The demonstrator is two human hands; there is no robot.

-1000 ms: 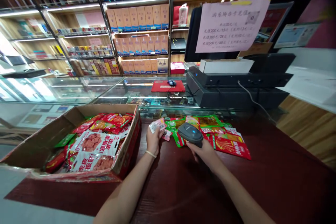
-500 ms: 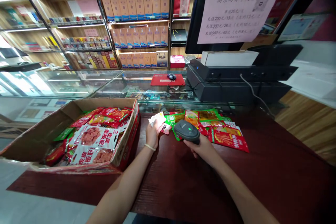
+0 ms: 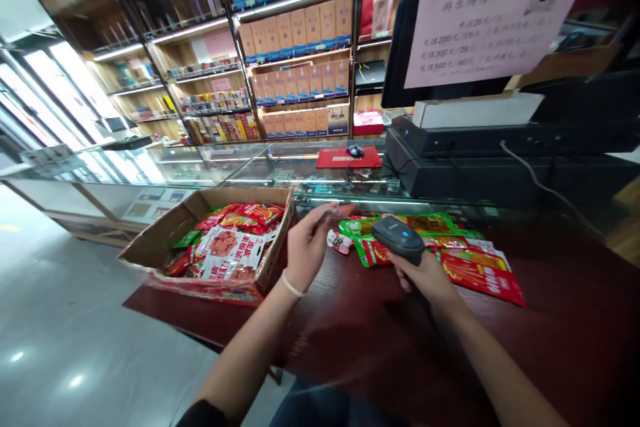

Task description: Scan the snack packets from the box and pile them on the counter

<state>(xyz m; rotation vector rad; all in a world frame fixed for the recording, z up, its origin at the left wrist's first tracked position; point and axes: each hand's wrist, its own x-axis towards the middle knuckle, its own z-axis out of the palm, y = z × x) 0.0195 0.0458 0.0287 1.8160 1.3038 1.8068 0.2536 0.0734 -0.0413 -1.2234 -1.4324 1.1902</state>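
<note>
In the head view, my right hand (image 3: 425, 277) grips a dark handheld barcode scanner (image 3: 399, 238) by its handle, over several snack packets. My left hand (image 3: 311, 240) is raised beside the carton, fingers stretched towards the right and slightly blurred, with no packet plainly in them. A small white and pink packet (image 3: 340, 241) lies on the table just right of it. Under and behind the scanner lie green packets (image 3: 357, 230). A red packet (image 3: 480, 273) rests at the right end of this group.
At left stands an open cardboard carton (image 3: 133, 257) of red and white snack packets. Behind the table runs a glass counter (image 3: 240, 173) with a mouse on a red mat (image 3: 330, 158). A monitor with a pink notice (image 3: 480, 20) and dark till equipment (image 3: 450, 170) stand at right.
The white packet that my left hand held now lies on the table, and that hand has opened and lifted. The scanner's light went from green to blue. The camera view has turned left.
</note>
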